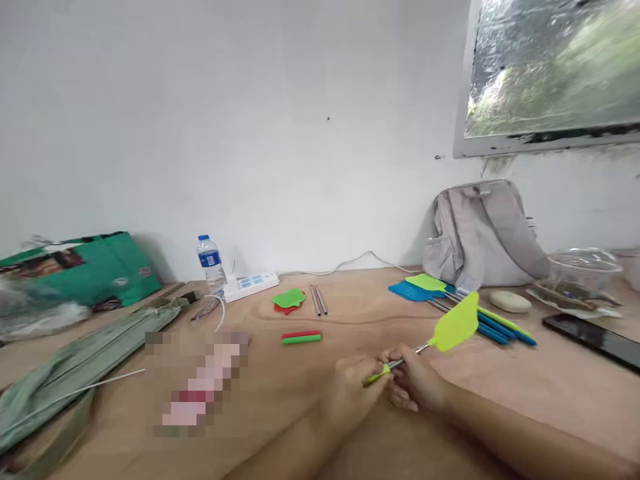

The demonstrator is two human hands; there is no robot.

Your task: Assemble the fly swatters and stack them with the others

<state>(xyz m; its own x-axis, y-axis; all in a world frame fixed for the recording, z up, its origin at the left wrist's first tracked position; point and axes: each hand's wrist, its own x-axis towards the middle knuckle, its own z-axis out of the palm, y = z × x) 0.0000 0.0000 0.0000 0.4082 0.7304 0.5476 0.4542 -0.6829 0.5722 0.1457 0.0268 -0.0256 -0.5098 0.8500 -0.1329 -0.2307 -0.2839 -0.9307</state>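
Note:
A yellow-green fly swatter (pixel 455 325) is held in both hands, low and right of centre, its head pointing up and to the right. My left hand (pixel 356 383) is closed around its yellow-green handle end. On the thin metal rod, my right hand (pixel 413 380) is closed just beyond the left one, with fingers partly curled under. Blue swatters (pixel 415 291) and another yellow-green swatter (pixel 425 283) lie stacked behind the right hand. Beyond my left hand are red and green handle tubes (pixel 301 338), two metal rods (pixel 319 300) and a green swatter head (pixel 290 299) over a red one.
A grey backpack (pixel 485 233) leans on the wall, with a white soap-like oval (pixel 510 301), a phone (pixel 595 339) and a clear plastic tub (pixel 583 273) near it. Leftward are a power strip (pixel 253 285), a water bottle (pixel 210 263), a green bag (pixel 110 267) and folded grey-green cloth (pixel 95 357).

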